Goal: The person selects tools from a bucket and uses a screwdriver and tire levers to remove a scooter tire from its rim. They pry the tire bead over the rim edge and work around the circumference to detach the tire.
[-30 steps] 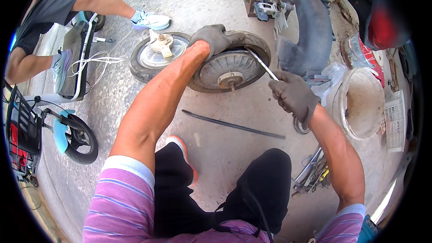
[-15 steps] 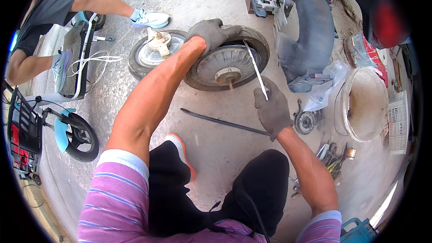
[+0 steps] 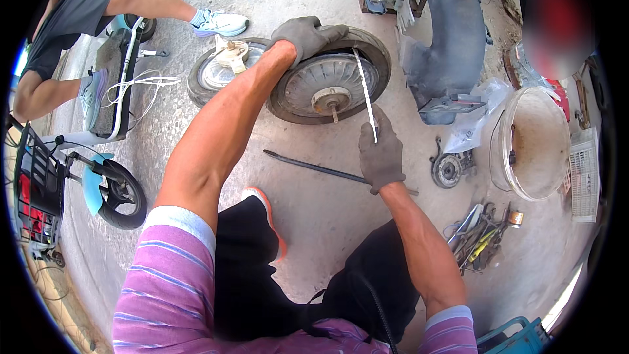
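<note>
A motor-hub wheel (image 3: 308, 85) with a grey finned disc and a protruding axle lies tilted on the ground in front of me. Gripped over its black tire (image 3: 382, 69) at the upper left is my left hand (image 3: 303, 37), in a dark grey glove. My right hand (image 3: 382, 154), gloved alike, is closed round the lower end of a long, thin, silvery tire lever (image 3: 364, 85). The lever's far tip reaches in between the tire and the rim at the upper right. A second wheel (image 3: 200, 85) lies just left, partly hidden by my left forearm.
A black pry bar (image 3: 308, 166) lies nearer me. To the right are a worn bucket (image 3: 534, 187), loose hand tools (image 3: 481, 239), a small round part (image 3: 447, 170) and a scooter's rear fender (image 3: 452, 46). A person's shoe (image 3: 221, 23) and a scooter (image 3: 118, 193) are at left.
My right hand has shifted left with the tire lever, which now stands steeper. My left hand keeps its grip on the tire.
</note>
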Available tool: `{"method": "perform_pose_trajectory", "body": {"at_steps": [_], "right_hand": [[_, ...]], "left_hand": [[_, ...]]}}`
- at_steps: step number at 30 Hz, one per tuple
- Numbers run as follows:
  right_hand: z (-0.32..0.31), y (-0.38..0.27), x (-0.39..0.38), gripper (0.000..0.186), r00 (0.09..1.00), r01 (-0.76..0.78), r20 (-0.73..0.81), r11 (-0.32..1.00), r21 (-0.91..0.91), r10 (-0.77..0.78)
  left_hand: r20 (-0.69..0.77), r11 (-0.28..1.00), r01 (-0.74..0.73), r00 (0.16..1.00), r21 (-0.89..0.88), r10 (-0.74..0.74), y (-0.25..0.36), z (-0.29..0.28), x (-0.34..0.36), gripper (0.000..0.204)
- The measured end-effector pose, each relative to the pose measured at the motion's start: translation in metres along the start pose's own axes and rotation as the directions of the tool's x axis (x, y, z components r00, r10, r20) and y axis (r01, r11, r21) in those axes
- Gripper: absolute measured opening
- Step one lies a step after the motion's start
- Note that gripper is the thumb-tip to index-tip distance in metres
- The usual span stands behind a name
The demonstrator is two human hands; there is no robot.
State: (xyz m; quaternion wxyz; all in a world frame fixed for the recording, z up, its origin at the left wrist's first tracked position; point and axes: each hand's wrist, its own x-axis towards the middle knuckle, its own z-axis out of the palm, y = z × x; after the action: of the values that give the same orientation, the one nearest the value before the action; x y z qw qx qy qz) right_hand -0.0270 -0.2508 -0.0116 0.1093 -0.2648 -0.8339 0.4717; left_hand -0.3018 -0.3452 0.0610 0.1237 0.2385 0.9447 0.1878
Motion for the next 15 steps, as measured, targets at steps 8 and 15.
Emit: {"method": "perform_pose_trajectory", "body": {"at_steps": [8,15], "right_hand": [[-0.031,-0.020,0.008,0.048,0.992,-0.039,0.119,0.999,-0.029,0.043],[0.019,0.020,-0.004,0.050,0.997,0.032,-0.068,0.999,0.042,-0.030]], "left_hand": [[0.055,1.000,0.012,0.998,0.017,-0.013,-0.006,-0.008,-0.009,0.094],[0.036,0.999,0.009,0.999,-0.037,-0.008,-0.002,0.001,-0.001,0.095]]}}
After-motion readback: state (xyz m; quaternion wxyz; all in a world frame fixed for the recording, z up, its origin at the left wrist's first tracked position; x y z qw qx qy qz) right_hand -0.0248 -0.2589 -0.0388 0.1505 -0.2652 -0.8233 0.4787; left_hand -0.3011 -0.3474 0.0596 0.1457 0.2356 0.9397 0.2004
